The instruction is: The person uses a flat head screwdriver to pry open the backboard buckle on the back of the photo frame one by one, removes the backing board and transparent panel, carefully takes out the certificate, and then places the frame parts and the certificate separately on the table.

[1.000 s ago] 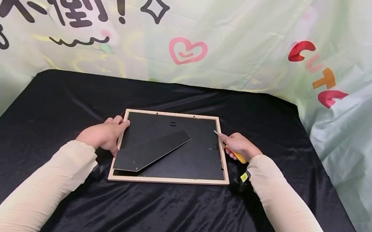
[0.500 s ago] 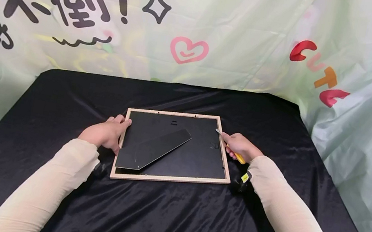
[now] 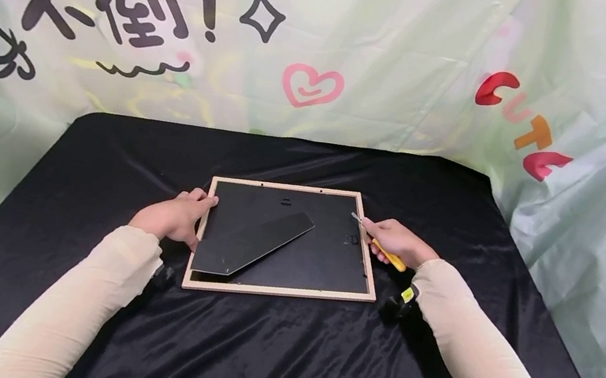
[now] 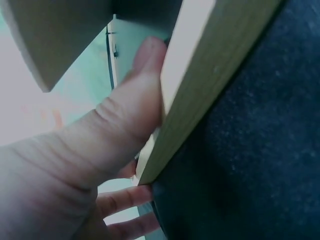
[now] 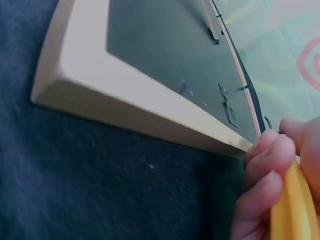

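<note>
A picture frame (image 3: pixel 279 290) with a light wood border lies face down, its black backing board (image 3: pixel 316 252) upward. Slanting across that board is the black easel stand (image 3: pixel 250 244). My left hand (image 3: pixel 176 215) holds the frame's left side; in the left wrist view the thumb (image 4: pixel 127 107) lies over the wooden edge and other fingers reach its outer side. At the right side, my right hand (image 3: pixel 394 240) grips a yellow-handled tool (image 3: pixel 396 261) with a thin metal tip. In the head view, that tip is at the frame's inner right edge; whether it touches is unclear.
Black velvety cloth (image 3: pixel 273 359) covers the table beneath the frame. A printed fabric backdrop (image 3: pixel 386 62) hangs behind and to the right. Small dark metal fasteners (image 5: pixel 228 106) show on the backing board in the right wrist view.
My right wrist has shifted slightly right, and more of the yellow handle shows. The left hand keeps its hold on the frame. The head view has turned a little.
</note>
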